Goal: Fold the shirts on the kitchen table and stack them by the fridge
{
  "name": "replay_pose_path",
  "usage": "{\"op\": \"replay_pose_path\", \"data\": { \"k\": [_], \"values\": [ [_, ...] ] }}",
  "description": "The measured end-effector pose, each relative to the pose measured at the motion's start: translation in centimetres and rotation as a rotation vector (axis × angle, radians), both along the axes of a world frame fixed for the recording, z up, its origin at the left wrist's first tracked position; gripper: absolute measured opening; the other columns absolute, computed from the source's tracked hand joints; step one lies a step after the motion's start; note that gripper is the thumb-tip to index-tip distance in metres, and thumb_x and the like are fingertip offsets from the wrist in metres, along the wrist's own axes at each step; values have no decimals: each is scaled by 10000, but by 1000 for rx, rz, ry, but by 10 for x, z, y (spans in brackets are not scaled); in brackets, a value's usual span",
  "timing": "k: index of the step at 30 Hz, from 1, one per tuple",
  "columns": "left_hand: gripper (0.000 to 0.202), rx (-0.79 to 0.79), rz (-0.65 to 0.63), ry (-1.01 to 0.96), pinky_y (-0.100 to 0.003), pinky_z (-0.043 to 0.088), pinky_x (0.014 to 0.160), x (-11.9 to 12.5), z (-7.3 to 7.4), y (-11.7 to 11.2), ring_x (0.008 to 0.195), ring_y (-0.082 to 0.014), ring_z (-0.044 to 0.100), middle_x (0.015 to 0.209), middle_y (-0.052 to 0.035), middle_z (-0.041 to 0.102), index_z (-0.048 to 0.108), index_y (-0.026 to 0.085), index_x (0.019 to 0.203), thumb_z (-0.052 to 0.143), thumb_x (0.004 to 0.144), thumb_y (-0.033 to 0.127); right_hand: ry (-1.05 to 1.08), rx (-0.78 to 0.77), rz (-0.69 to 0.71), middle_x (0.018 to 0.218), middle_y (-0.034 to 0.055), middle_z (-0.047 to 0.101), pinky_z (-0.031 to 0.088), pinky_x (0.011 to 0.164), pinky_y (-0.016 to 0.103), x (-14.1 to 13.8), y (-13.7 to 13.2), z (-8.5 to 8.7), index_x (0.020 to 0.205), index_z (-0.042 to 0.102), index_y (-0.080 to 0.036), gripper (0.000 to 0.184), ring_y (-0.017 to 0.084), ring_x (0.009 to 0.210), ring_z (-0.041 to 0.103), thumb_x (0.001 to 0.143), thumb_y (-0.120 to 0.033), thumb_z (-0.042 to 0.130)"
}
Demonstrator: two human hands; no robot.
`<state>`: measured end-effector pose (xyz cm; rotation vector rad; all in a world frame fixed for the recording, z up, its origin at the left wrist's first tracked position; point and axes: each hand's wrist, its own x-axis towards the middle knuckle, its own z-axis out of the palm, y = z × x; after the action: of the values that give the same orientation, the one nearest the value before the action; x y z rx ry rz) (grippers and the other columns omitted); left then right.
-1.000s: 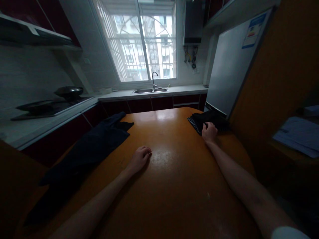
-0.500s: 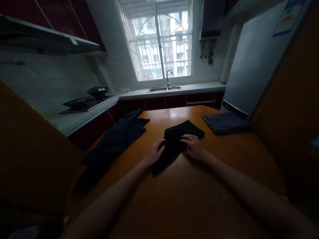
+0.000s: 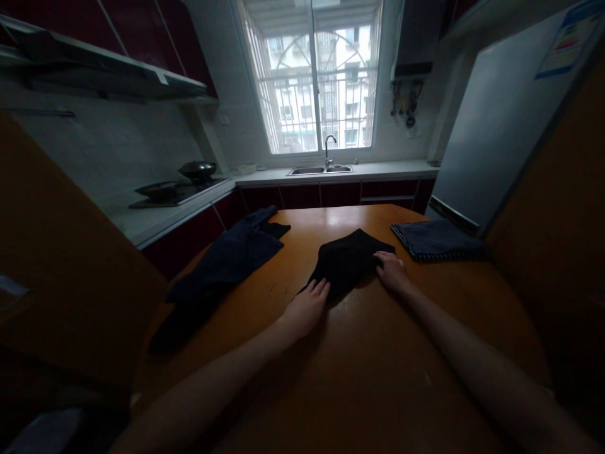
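Note:
A black cloth lies in the middle of the orange wooden table. My left hand rests flat on the table with its fingertips on the cloth's near left corner. On the cloth's right edge sits my right hand, fingers bent down onto the fabric. Whether either hand pinches the cloth is hard to see in the dim light.
A dark blue garment hangs over the table's left edge. A folded dark blue towel lies at the far right by the grey fridge. Behind are the counter with a sink and a stove with pans.
My right hand took the black cloth off the folded pile at the right and brought it to the table's middle. Both hands now lie on its near corners, spreading it.

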<state>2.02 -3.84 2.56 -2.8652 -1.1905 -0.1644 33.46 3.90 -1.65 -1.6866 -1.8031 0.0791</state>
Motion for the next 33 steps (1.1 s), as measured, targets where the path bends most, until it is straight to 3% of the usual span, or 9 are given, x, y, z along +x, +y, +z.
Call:
{"op": "replay_pose_path", "data": {
  "k": [5,11,15,18,22,25,28,31,33],
  "values": [
    [591,-101,122,-181,-405,550,856,-20,30,3,1017,-318,720,1222,-158,708,640,226,1329,471,796,37,79,58,17,1160,103,725,386,1024,441,7,-14,22,1036,695,-199,263,262,1156,622,906,-171,468],
    [294,-436,81,-548,-334,534,864,-66,125,28,979,-259,697,1066,-26,751,728,283,1136,586,879,273,222,178,94,882,82,713,461,789,344,10,-28,86,945,660,-211,253,253,856,651,959,-311,428],
    [523,-728,197,-789,-363,565,812,-92,160,78,938,-271,707,1103,-81,742,693,208,1237,780,766,417,171,224,156,847,92,700,455,768,367,9,-1,136,847,667,-216,252,251,830,634,957,-309,460],
    [523,-688,302,-832,-378,572,789,-97,147,117,854,-259,710,984,-114,751,712,138,1134,810,727,451,70,161,96,928,111,712,454,823,376,2,27,149,913,707,-201,239,245,893,623,964,-283,489],
    [337,-284,378,-726,-392,540,897,-78,106,133,936,-267,685,938,-111,728,721,137,947,760,764,417,-34,110,20,1159,159,682,424,949,441,-18,43,125,1042,737,-162,196,296,1102,580,894,-223,625],
    [321,-245,208,-673,-388,491,1013,-54,74,107,1073,-256,661,1125,-105,704,723,178,1064,719,822,389,-100,26,284,1217,125,672,414,1017,460,-34,29,95,1046,761,-211,190,287,1168,585,902,-248,643],
    [447,-251,-135,-414,-392,463,1065,-31,41,65,1198,-269,620,1304,-98,644,672,251,1265,726,846,399,-161,-154,585,1385,116,601,371,1090,528,-38,5,67,1198,731,-274,391,329,1305,520,819,-357,770],
    [471,-179,-130,-276,-417,469,1051,-18,18,39,1210,-304,614,1337,-114,632,650,248,1306,717,844,312,-168,-276,669,1480,128,532,364,1106,547,-34,-16,45,1326,660,-294,675,365,1364,469,691,-378,873],
    [330,-172,-49,-317,-407,491,1007,-14,12,38,1134,-290,653,1240,-109,687,687,228,1225,620,904,259,-115,-232,659,1402,127,598,399,1082,489,-33,-25,35,1260,692,-251,505,325,1287,543,773,-327,802]
  ]
}}
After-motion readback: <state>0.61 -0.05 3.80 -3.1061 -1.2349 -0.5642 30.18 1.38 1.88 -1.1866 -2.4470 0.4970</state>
